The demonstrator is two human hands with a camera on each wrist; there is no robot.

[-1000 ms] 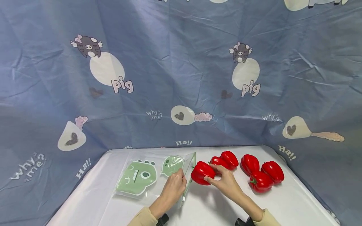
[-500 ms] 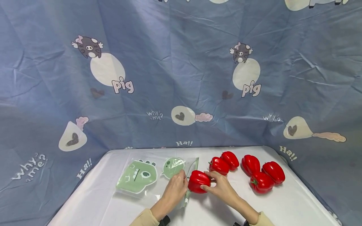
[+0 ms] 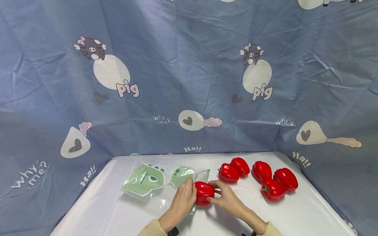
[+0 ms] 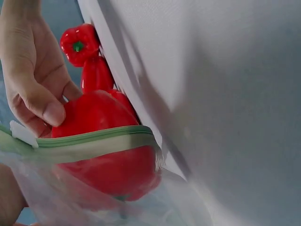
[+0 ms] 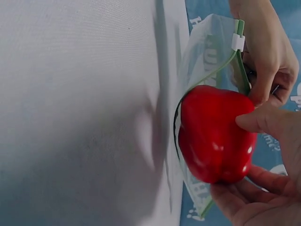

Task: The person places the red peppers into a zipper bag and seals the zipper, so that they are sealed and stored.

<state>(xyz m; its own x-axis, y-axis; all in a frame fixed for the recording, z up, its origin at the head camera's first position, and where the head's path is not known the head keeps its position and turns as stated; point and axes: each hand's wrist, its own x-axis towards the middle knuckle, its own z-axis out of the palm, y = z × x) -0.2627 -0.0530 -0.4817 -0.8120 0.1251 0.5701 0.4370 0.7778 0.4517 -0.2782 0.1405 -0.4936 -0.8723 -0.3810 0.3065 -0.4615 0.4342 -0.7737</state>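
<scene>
My right hand [image 3: 225,197] grips a red bell pepper [image 3: 203,193] between thumb and fingers at its blunt end. In the left wrist view the stem end of this pepper [image 4: 113,174] shows through clear plastic, inside the mouth of a zip bag [image 4: 94,146]; its other end sticks out past the green zip edge. My left hand [image 3: 183,198] pinches the bag's upper lip, its fingers curled. Printed with green cartoon monsters, the bag [image 3: 159,201] lies on the table to the left. A white slider [image 5: 238,42] sits on the zip in the right wrist view.
Two red bell peppers [image 3: 228,173] lie together behind my right hand. Several more peppers [image 3: 273,190] form a group farther right on the white tabletop [image 3: 251,219]. A blue curtain [image 3: 189,82] with pig prints hangs behind the table.
My right hand has carried the pepper left and nearer to me, from outside the bag into its mouth. The left hand keeps its pinch on the bag, which has shifted slightly right.
</scene>
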